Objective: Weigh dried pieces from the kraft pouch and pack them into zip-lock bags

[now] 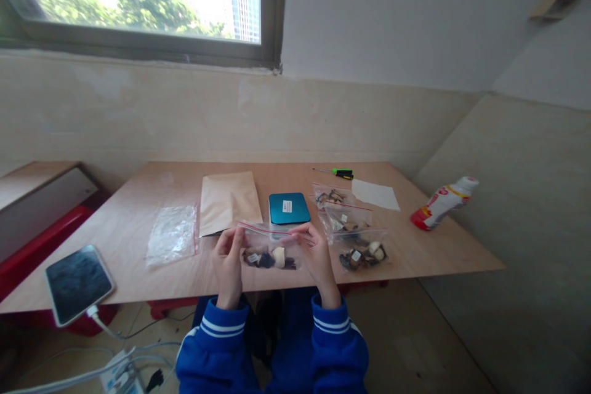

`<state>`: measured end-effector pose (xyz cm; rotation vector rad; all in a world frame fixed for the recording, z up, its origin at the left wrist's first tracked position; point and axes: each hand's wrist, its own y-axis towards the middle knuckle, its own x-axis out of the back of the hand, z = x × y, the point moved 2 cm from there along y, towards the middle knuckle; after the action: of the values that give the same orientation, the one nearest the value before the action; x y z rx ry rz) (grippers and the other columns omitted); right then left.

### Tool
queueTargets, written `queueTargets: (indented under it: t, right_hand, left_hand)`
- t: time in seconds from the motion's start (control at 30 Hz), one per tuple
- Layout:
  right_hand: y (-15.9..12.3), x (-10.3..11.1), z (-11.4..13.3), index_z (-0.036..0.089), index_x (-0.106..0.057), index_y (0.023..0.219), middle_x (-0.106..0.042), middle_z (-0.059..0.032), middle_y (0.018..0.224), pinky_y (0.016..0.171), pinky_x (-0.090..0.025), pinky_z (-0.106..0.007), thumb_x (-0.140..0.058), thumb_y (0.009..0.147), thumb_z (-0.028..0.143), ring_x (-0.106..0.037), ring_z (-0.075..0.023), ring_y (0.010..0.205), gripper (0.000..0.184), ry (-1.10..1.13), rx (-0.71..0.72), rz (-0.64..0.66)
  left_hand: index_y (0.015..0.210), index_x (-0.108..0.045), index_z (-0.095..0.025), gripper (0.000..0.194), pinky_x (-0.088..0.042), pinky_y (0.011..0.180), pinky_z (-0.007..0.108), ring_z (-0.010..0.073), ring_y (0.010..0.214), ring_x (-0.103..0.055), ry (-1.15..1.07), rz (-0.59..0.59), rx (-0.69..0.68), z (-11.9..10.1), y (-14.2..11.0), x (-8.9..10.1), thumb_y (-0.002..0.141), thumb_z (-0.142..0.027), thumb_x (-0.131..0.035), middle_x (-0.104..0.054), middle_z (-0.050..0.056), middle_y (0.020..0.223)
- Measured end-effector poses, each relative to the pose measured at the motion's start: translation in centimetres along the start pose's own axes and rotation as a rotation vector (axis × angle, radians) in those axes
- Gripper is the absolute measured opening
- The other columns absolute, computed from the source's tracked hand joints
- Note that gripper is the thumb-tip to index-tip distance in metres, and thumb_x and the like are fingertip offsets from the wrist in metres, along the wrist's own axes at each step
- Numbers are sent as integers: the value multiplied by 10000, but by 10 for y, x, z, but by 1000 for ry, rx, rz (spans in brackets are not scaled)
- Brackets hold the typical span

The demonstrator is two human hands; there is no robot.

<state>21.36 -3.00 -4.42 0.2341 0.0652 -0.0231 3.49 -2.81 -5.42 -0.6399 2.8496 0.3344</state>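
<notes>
Between my two hands hangs a clear zip bag [268, 258] with a red-striped seal along its top. Dark and pale dried pieces lie in it, with a small white label. My left hand [228, 258] pinches the seal's left end between thumb and fingers. At the other end, my right hand [314, 253] pinches the seal near its right corner. Just behind the bag sits a teal digital scale [289, 208] with a white sticker, its front part covered by the bag. Right of my right hand lies a similar filled bag [364, 253].
Two more filled bags [346, 221] [333, 196] lie at right, near a white paper [376, 194], screwdriver [333, 172] and bottle [443, 204]. At left are a brown paper envelope [229, 200], empty-looking clear bags [172, 235] and a cabled phone [79, 283] at the table edge.
</notes>
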Motion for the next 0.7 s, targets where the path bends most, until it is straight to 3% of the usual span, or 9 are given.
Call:
queueTargets:
  t: [0.17, 0.4, 0.53, 0.7]
  right_hand:
    - [2, 13, -8, 202, -634, 780, -734, -57, 817, 796, -538, -363, -695, 738, 482, -698, -237, 837, 290, -36, -51, 9]
    - [0, 10, -6, 192, -642, 820, -726, -52, 695, 652, -553, -331, -552, 825, 558, -691, -217, 658, 377, -16, 0, -221]
    - [-2, 9, -5, 183, -632, 778, -718, -43, 697, 588, -522, -288, -440, 893, 541, -654, -176, 577, 422, -63, 63, -300]
    - [-5, 12, -4, 173, -637, 818, -717, -45, 752, 587, -500, -263, -450, 911, 476, -626, -148, 578, 367, -98, 119, -361]
  left_hand:
    - [776, -629, -165, 278, -396, 576, 192, 88, 592, -488, -58, -90, 24, -2, -2, 2, 754, -441, -659, -540, -38, 621]
    - [814, -650, -166, 249, -389, 597, 193, 86, 599, -474, 42, -12, -36, -6, -7, -1, 787, -414, -639, -542, -37, 625]
    - [796, -640, -169, 230, -375, 578, 196, 85, 581, -457, 47, 28, -31, -6, -8, -3, 805, -398, -622, -529, -39, 613]
    - [728, -612, -168, 225, -376, 599, 198, 85, 589, -451, 84, 54, -42, -8, -9, 0, 806, -379, -625, -503, -44, 602]
